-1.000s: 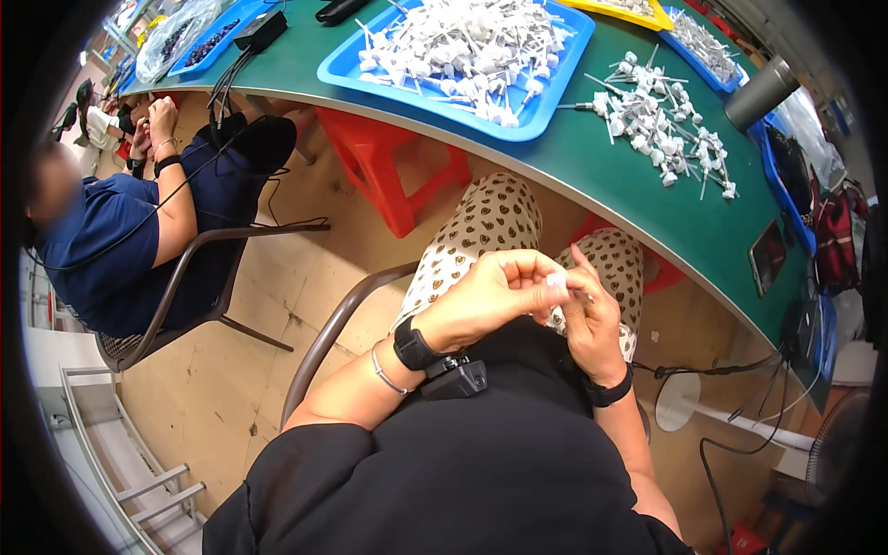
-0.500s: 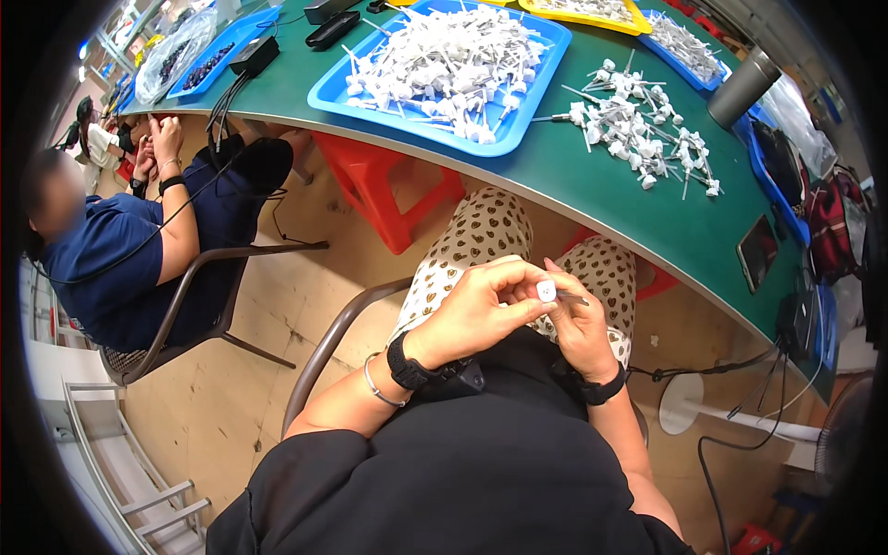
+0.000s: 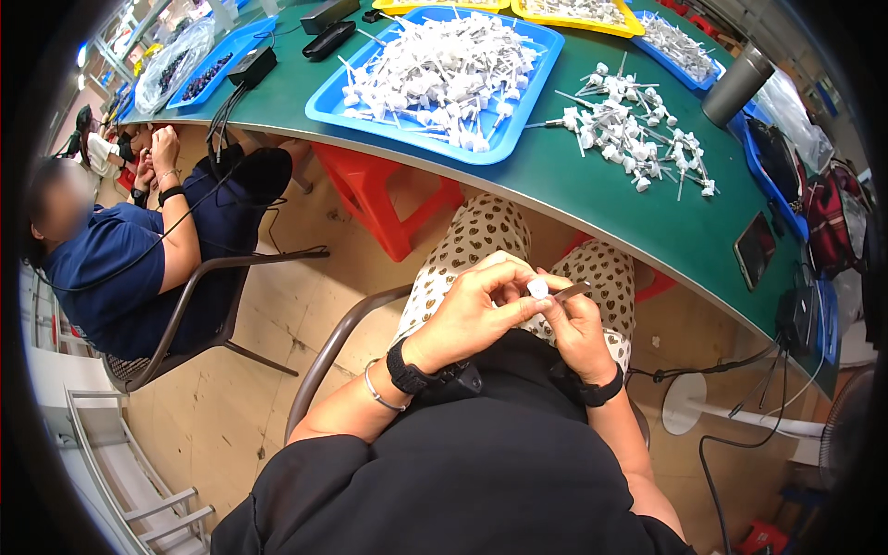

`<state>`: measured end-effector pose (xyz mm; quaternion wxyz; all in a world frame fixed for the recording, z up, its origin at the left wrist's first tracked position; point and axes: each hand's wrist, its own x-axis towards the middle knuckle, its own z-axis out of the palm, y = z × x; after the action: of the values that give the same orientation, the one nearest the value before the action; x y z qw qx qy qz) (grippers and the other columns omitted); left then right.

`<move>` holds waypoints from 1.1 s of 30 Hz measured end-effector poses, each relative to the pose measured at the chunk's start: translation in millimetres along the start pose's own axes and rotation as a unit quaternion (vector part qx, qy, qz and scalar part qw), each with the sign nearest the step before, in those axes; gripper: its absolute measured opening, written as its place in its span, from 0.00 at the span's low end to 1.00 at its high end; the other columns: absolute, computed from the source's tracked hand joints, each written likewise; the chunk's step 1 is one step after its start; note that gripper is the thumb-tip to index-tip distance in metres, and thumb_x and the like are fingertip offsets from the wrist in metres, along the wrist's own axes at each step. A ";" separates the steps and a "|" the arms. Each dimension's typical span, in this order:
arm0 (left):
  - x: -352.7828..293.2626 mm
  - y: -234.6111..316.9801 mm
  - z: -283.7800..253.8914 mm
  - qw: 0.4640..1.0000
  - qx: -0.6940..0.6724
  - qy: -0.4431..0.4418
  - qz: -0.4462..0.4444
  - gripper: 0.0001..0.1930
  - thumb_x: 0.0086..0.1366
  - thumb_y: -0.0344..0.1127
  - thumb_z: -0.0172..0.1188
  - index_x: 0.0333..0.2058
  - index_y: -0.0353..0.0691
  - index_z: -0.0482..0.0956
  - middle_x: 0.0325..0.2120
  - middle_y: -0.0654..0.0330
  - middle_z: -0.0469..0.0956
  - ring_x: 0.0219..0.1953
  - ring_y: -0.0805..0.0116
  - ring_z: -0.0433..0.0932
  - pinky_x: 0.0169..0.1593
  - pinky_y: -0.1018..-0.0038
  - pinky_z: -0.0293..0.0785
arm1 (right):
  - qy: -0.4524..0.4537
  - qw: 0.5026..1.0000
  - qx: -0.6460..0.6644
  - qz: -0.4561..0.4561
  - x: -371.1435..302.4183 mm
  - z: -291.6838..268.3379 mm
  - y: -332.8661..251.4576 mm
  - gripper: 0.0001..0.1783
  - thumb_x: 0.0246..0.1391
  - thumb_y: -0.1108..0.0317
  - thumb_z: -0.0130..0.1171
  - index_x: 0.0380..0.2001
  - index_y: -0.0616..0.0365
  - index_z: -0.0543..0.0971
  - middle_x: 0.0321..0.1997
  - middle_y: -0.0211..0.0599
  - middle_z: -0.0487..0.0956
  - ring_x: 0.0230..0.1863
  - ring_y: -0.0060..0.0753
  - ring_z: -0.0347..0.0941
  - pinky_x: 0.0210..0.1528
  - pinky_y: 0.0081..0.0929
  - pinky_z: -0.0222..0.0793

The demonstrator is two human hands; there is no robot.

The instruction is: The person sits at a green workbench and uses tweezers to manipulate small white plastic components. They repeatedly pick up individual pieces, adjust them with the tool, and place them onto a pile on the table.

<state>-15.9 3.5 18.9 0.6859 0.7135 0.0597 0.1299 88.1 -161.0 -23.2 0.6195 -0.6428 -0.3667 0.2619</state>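
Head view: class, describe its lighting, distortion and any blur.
Head view: even, bright light without harsh shadows; fisheye bends the green table edge into an arc and blackens the corners; both hands appear sharp; the co-worker's face is blurred out.

White plastic cap (image 3: 537, 288) smooth; blue plastic tray (image 3: 518, 129) glossy; green tabletop (image 3: 592, 199) matt.

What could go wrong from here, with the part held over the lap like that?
1. The small white part is pinched between the left hand and right hand over the lap, away from the green table; a slip would likely drop it to the floor.
2. The loose pile of white parts lies outside the blue tray, so pieces could get brushed toward the table edge.
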 end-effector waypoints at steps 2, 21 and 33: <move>-0.2 -1.7 -1.0 1.000 -0.013 -0.003 -0.029 0.07 0.64 0.27 0.65 0.40 0.33 0.79 0.37 0.65 0.75 0.33 0.84 0.75 0.35 0.84 0.72 | 0.026 0.998 0.053 0.010 1.1 1.2 -6.7 0.15 0.68 0.67 0.53 0.55 0.61 0.75 0.49 0.38 0.81 0.50 0.28 0.76 0.62 0.33 0.66; 2.4 -1.4 2.0 0.996 0.050 0.015 0.075 0.10 0.64 0.25 0.64 0.44 0.33 0.80 0.43 0.58 0.78 0.41 0.74 0.78 0.42 0.79 0.78 | 0.162 0.968 0.120 -0.150 4.3 -18.3 -27.6 0.25 0.71 0.53 0.46 0.53 0.67 0.76 0.45 0.37 0.75 0.45 0.30 0.70 0.56 0.32 0.64; 135.6 64.7 -139.0 0.735 0.485 0.329 0.342 0.23 0.59 0.34 0.70 0.52 0.36 0.78 0.43 0.51 0.80 0.42 0.65 0.78 0.49 0.71 0.75 | 0.175 0.932 0.275 -0.157 -1.2 -39.2 -67.8 0.25 0.72 0.54 0.42 0.56 0.68 0.69 0.43 0.38 0.70 0.37 0.28 0.75 0.45 0.37 0.80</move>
<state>71.0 169.7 100.8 0.0938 0.8343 0.0890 0.5359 108.5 -188.0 47.4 0.8597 -0.4169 -0.2620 0.1355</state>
